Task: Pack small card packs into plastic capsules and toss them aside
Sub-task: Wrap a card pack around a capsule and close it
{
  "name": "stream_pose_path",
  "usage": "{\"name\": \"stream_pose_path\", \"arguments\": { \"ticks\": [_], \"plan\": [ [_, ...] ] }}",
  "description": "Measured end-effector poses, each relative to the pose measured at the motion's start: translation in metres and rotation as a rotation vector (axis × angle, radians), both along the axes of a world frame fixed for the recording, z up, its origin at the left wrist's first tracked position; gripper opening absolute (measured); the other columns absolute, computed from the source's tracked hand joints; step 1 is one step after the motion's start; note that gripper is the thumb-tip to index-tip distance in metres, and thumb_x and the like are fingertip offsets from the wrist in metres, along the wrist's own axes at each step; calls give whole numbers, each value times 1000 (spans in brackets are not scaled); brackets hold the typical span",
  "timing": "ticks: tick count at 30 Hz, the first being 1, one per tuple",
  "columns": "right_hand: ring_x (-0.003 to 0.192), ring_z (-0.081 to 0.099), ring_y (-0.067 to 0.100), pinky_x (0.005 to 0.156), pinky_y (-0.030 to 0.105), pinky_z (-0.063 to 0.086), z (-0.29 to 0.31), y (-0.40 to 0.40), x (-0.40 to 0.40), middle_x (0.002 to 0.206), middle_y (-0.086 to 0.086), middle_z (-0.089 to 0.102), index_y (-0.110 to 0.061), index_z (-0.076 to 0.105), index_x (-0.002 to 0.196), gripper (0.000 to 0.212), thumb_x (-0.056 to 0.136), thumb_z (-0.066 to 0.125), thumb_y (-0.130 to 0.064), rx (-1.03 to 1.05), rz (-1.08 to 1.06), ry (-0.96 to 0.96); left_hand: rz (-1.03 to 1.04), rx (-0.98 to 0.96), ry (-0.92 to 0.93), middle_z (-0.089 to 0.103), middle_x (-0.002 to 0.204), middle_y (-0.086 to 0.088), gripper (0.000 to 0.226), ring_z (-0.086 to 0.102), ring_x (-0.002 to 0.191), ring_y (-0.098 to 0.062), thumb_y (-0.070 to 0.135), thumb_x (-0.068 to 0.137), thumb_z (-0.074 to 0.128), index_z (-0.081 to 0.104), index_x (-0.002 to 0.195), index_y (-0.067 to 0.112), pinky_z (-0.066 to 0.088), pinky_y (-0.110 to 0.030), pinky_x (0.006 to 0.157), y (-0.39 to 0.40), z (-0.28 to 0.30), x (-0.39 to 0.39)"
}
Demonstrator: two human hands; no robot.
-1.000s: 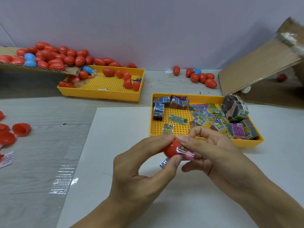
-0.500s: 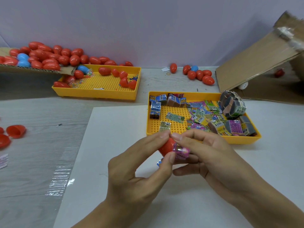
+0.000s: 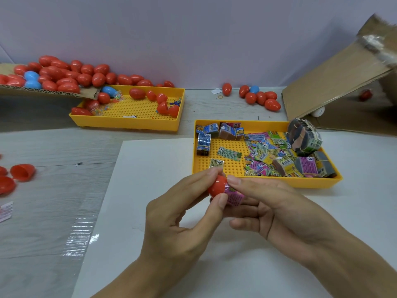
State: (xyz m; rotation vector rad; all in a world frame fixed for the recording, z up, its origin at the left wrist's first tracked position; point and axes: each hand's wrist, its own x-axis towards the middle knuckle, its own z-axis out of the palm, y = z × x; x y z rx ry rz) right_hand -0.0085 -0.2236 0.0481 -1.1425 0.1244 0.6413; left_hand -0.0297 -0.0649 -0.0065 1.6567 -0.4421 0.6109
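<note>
Red plastic, a half capsule shell (image 3: 217,186), is pinched between the thumb and forefinger of the left hand (image 3: 180,224) just in front of the near rim of the yellow perforated tray of card packs (image 3: 266,181), above the white sheet (image 3: 150,168). Its open mouth is turned rightward, toward the right hand (image 3: 279,214). A small pink foil-wrapped card pack (image 3: 234,196) is held there in the fingertips of the right hand, its long axis lying roughly left to right, one end at or just inside the shell's mouth; how deep it sits cannot be told. Both hands are therefore closed narrowly on their own piece, and they touch at the fingertips.

The coming push is judged to run leftward along that axis, pack into shell, with the right hand doing the feeding. A matching half is then needed; loose red shell halves (image 3: 21,172) are seen well to the left of the tray. Beyond the tray's far left corner a second yellow tray (image 3: 129,123) and a heap of closed red and blue capsules (image 3: 64,76) are found, and a cardboard flap (image 3: 335,78) is propped behind its right end.
</note>
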Motion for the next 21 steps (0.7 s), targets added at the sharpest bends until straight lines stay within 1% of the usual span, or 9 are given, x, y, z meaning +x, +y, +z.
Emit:
{"name": "stream_pose_path", "arguments": {
  "ticks": [2,5,8,13,16,19,21],
  "plan": [
    [72,74,23,51,22,57,0,-1,1,86,15,75,-6,79,87,31,65,78,-28,2,3,6,-8,8,-1,70,120,-9,40,69,111,-20,13,86,68,61,124,2,58,-35,89,-1,0,0],
    [68,72,22,53,24,58,-1,-3,3,90,22,74,-1,78,90,38,64,79,-29,-19,-3,17,-29,20,17,69,121,-9,44,68,112,-21,15,83,72,61,124,3,58,-38,91,0,-2,0],
    [67,72,20,53,25,58,-2,-4,4,89,21,73,-2,78,88,38,61,81,-28,-34,-16,31,-32,28,30,70,120,-7,46,69,111,-21,17,80,75,62,123,6,58,-42,90,1,-3,2],
    [67,74,22,51,25,58,-3,-5,6,93,24,73,-4,79,88,37,59,82,-26,6,-22,79,-38,-33,107,72,121,0,42,68,113,-18,21,80,75,68,120,13,56,-40,94,3,-3,2],
    [67,74,24,49,25,58,-3,-5,7,93,22,74,-6,80,89,35,60,81,-25,48,-16,115,-60,-60,147,72,121,6,42,68,113,-16,23,81,74,70,123,19,55,-34,95,3,-1,2],
    [68,75,24,49,25,58,-4,-6,8,91,19,75,-10,80,90,33,61,80,-25,66,-4,130,-129,-91,188,72,118,12,38,69,109,-13,22,83,72,69,120,29,56,-23,88,4,3,3],
    [66,74,23,50,25,59,-4,-7,9,89,18,75,-11,81,89,32,61,79,-26,54,3,112,-167,-94,202,72,118,11,36,69,110,-14,20,85,70,69,120,28,56,-24,89,4,4,3]
  ]
}}
